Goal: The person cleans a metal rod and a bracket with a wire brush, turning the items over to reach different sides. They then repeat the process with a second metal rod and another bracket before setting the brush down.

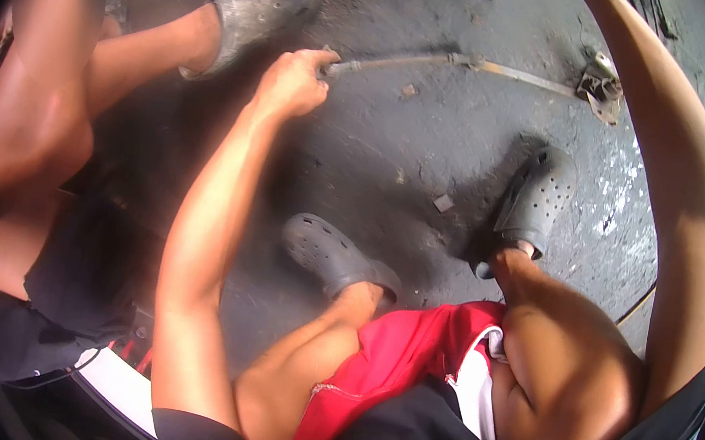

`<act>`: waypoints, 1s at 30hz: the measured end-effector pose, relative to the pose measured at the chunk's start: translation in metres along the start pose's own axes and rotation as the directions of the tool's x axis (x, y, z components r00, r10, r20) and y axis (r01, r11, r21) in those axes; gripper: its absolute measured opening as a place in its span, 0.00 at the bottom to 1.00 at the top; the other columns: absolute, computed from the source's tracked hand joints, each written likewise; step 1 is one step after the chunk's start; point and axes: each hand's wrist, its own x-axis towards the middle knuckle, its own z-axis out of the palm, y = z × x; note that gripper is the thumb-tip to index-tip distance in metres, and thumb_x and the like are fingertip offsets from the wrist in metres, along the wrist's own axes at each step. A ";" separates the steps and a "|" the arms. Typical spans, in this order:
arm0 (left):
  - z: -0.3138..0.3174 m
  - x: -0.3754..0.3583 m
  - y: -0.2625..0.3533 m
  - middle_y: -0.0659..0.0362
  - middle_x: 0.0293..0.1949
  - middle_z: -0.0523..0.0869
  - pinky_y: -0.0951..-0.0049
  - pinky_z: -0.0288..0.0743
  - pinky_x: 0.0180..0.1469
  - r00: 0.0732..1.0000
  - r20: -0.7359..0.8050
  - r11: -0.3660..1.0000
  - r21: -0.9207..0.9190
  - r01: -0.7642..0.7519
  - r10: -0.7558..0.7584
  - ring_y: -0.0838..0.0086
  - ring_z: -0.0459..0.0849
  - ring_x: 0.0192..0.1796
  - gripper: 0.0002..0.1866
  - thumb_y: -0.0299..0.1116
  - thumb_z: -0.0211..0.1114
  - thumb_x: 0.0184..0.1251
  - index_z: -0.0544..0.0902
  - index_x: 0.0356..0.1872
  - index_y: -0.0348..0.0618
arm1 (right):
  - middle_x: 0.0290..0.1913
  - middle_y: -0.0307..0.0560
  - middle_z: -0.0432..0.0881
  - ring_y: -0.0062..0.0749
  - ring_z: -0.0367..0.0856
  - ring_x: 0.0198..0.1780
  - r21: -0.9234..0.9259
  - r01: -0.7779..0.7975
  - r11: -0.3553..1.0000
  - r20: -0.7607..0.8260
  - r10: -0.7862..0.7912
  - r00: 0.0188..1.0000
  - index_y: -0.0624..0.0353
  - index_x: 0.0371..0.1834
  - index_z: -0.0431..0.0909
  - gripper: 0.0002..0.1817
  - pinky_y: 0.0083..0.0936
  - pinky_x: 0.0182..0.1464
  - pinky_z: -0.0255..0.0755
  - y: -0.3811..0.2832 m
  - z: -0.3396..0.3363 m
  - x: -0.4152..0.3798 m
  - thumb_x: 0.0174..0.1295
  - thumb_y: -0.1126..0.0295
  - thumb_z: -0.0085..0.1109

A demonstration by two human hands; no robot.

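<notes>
Left fingers pinch one end of a slender, gently bent metal rod.

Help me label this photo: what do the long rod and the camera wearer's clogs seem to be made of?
The long rod: probably metal, dull grey with brownish stretches that could be rust or dirt.
The clogs: likely moulded foam or rubbery plastic, matte dark grey, given the vent holes and thick rounded shape; the look leaves open which.

Three clogs, one long rod
</notes>
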 end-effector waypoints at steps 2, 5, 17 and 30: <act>-0.002 -0.002 0.003 0.47 0.47 0.87 0.60 0.77 0.58 1.000 0.015 1.000 -0.003 0.025 -0.025 0.55 0.85 0.53 0.25 0.28 0.62 0.53 0.83 0.57 0.52 | 0.43 0.51 0.87 0.47 0.85 0.46 0.028 -0.083 0.996 0.035 0.082 0.996 0.48 0.45 0.86 0.19 0.40 0.48 0.78 -0.005 -0.003 -0.005 0.60 0.48 0.61; -0.004 -0.002 0.007 0.45 0.51 0.86 0.63 0.76 0.59 0.999 0.023 0.999 -0.010 0.047 -0.047 0.54 0.84 0.55 0.25 0.25 0.66 0.53 0.83 0.56 0.46 | 0.45 0.50 0.87 0.47 0.85 0.47 0.026 -0.118 0.993 0.043 0.117 0.992 0.46 0.47 0.86 0.20 0.40 0.49 0.78 -0.001 -0.001 -0.003 0.60 0.48 0.61; -0.003 -0.003 0.003 0.49 0.56 0.83 0.62 0.75 0.63 1.000 0.002 1.000 -0.013 0.027 -0.027 0.55 0.81 0.59 0.24 0.25 0.65 0.51 0.83 0.54 0.47 | 0.44 0.49 0.87 0.46 0.86 0.48 0.072 0.049 0.996 -0.041 -0.046 0.998 0.45 0.48 0.87 0.20 0.38 0.51 0.79 0.020 0.015 0.013 0.61 0.47 0.61; 0.003 -0.001 -0.007 0.49 0.49 0.87 0.60 0.78 0.58 1.000 0.007 1.000 -0.021 0.009 -0.009 0.56 0.85 0.54 0.26 0.28 0.64 0.50 0.83 0.56 0.50 | 0.42 0.47 0.88 0.47 0.86 0.47 0.138 -0.092 0.986 0.050 0.086 0.995 0.47 0.43 0.86 0.17 0.40 0.51 0.79 0.009 -0.001 0.001 0.58 0.50 0.64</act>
